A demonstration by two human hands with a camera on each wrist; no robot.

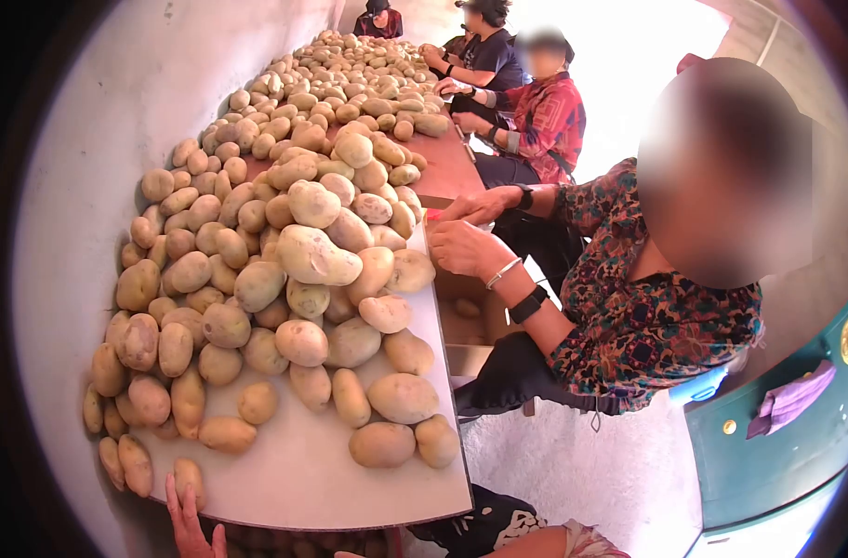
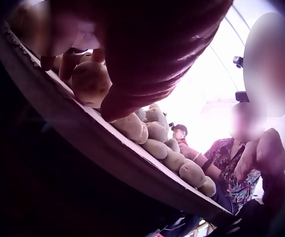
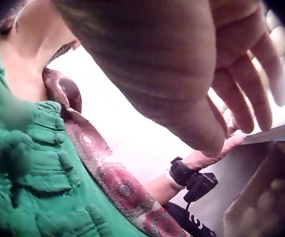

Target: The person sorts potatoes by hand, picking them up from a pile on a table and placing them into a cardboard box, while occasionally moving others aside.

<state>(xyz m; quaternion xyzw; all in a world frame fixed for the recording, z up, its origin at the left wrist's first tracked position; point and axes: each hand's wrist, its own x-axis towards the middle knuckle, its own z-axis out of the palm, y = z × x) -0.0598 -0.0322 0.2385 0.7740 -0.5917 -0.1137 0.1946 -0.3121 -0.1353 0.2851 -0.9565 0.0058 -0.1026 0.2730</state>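
Observation:
In the head view my left hand [image 1: 193, 526] is at the table's near left corner, its straight fingers beside a small potato [image 1: 189, 482]. The left wrist view shows my left hand [image 2: 150, 47] close up, fingers and thumb around the sides of a potato [image 2: 90, 83]; whether they grip it, I cannot tell. My right hand [image 3: 196, 64] hangs with fingers slightly bent and apart, holding nothing, in the right wrist view. Only a sliver of skin at the head view's bottom edge may belong to it. Many potatoes [image 1: 227, 325] lie heaped along the white table [image 1: 298, 476].
Across the right side, a person in a patterned shirt [image 1: 647, 316] works with both hands at the table edge. Several more people sit farther along. A wall [image 1: 80, 186] borders the table's left side. Below the near edge are more potatoes; a green cabinet [image 1: 777, 437] stands right.

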